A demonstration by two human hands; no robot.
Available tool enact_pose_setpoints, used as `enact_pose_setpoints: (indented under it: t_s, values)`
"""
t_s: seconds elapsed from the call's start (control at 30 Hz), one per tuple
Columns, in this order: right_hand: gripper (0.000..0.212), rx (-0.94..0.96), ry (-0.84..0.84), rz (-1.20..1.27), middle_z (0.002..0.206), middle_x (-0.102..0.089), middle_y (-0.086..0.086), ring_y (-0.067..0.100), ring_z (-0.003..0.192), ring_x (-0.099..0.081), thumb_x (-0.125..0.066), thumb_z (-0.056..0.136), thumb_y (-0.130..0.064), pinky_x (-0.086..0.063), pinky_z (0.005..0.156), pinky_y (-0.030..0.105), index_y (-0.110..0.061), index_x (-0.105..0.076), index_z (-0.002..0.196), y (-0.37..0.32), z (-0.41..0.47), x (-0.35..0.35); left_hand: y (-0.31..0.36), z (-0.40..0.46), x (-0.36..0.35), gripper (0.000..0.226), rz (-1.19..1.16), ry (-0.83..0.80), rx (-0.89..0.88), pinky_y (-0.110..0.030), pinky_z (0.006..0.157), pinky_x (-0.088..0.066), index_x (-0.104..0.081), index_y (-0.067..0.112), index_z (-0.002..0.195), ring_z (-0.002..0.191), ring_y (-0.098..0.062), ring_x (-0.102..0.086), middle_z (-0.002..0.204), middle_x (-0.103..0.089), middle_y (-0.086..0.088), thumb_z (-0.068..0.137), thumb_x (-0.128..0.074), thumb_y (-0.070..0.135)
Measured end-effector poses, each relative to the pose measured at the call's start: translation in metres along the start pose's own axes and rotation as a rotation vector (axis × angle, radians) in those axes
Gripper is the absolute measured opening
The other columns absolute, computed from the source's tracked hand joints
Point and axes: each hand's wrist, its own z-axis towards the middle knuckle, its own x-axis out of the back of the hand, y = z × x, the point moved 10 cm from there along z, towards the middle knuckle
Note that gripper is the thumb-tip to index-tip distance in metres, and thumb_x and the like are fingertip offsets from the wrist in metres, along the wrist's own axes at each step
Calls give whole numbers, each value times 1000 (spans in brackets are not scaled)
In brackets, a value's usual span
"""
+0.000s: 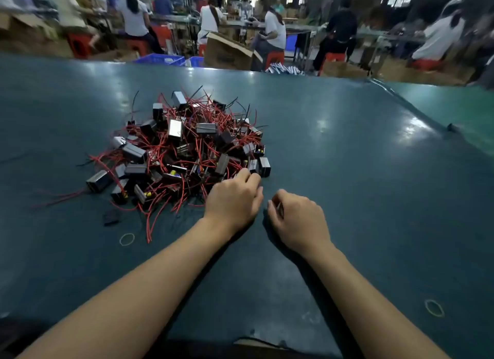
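A heap of small black battery boxes (184, 150) with tangled red and black wires lies on the dark green table (347, 171). My left hand (232, 198) reaches to the heap's near right edge. Its fingers bend down over the boxes there, with the fingertips next to a black box (263, 167). Whatever is under the fingers is hidden. My right hand (299, 219) rests on the table just right of the left hand. Its fingers are curled in under the palm and the thumb lies against the forefinger. I see nothing in it.
Two rubber bands lie on the table, one near the left forearm (127, 239) and one at the lower right (434, 308). A small black piece (111, 217) lies by the heap. Beyond the far edge, people sit on red stools (275, 57) among cardboard boxes (227, 52) and blue crates (160, 59).
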Motion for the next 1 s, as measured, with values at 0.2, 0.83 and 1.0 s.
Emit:
enact_pose_setpoints:
  t_s: [0.2, 0.83, 1.0]
  values:
    - [27, -3, 15, 61, 74, -63, 1, 30, 71, -57, -50, 93, -37, -32, 56, 33, -15, -52, 78, 5, 0, 0, -17, 54, -26, 34, 159, -193, 240, -39, 77, -46, -57, 14, 114, 105, -36, -60, 123, -52, -10, 94, -55, 42]
    - [7, -323, 22, 1163, 81, -74, 3, 9, 62, -65, -64, 92, -17, -49, 50, 22, -13, -70, 93, 56, 11, 2, 34, -6, 8, 32, -609, 171, -221, -28, 82, -51, -69, 5, 103, 90, -18, -60, 98, -61, -6, 73, -74, -3]
    - [7, -600, 289, 1238, 84, -72, 1, 14, 67, -69, -68, 89, -8, -54, 54, 24, -14, -70, 93, 97, 0, 0, 3, 0, 14, 20, -409, 305, -45, -39, 81, -50, -72, 10, 94, 89, -24, -59, 94, -64, -3, 75, -74, 5]
